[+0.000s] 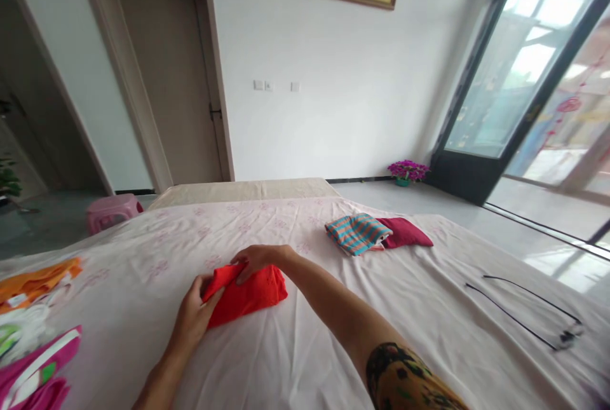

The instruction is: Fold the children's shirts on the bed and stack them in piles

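A bright red cloth (260, 292), folded into a small bundle, lies on the pale bedsheet in front of me. Its left end is in the grip of my left hand (194, 308), with the thumb along the near side. My right hand (257, 260) reaches across from the right and closes on the cloth's top near that same end, its fingertips partly hidden in the fabric. What kind of garment the red cloth is, I cannot tell.
To the right lie a folded striped cloth (358, 234) and a dark red one (407, 232). Eyeglasses (534, 314) rest farther right. Orange (38, 280) and magenta clothes (42, 372) are heaped at left. A pink stool (113, 211) stands beyond the bed's left edge.
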Tool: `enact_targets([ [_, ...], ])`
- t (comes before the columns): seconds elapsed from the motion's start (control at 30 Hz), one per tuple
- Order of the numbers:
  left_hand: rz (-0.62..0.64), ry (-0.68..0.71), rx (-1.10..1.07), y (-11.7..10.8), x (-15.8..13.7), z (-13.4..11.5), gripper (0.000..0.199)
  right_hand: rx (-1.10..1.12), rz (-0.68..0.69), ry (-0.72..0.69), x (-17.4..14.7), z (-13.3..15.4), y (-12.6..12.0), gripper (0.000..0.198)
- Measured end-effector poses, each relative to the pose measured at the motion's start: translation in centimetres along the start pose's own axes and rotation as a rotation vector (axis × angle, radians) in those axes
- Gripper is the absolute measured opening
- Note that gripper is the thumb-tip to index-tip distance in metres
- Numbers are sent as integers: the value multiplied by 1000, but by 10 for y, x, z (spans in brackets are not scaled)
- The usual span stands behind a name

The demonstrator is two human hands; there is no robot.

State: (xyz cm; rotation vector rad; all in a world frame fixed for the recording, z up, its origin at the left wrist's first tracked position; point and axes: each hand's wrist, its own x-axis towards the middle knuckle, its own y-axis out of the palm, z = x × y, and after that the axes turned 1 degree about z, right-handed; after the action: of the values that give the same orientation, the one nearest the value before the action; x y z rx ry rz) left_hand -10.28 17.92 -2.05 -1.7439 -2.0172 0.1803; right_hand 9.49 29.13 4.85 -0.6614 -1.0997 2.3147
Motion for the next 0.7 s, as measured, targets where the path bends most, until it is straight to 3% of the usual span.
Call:
enact_targets([
  [0.17,27,2,-182,-8,-3,-28,50,194,246,11,-21,14,-15,41],
  [0.23,2,-2,-237,-6,-4,-38,52,341,258,91,-40,18,-13,35],
  [0.3,-52,-16,-304,-2,-5,-38,55,487,180,193,-64,17,-7,32],
  [0.4,-147,-81,-350,1,-7,-17,57,764,-129,282,-105,8,0,28],
  [0.53,-214,-168,-221,0,-4,24,58,1099,-757,199,-159,-17,-15,30],
  [0.63,-125,-142,-64,-1,0,37,53,1061,-1191,177,-193,-47,-42,40],
  [0.7,-75,-133,39,0,1,35,49,925,-1425,244,-213,-70,-55,43],
])
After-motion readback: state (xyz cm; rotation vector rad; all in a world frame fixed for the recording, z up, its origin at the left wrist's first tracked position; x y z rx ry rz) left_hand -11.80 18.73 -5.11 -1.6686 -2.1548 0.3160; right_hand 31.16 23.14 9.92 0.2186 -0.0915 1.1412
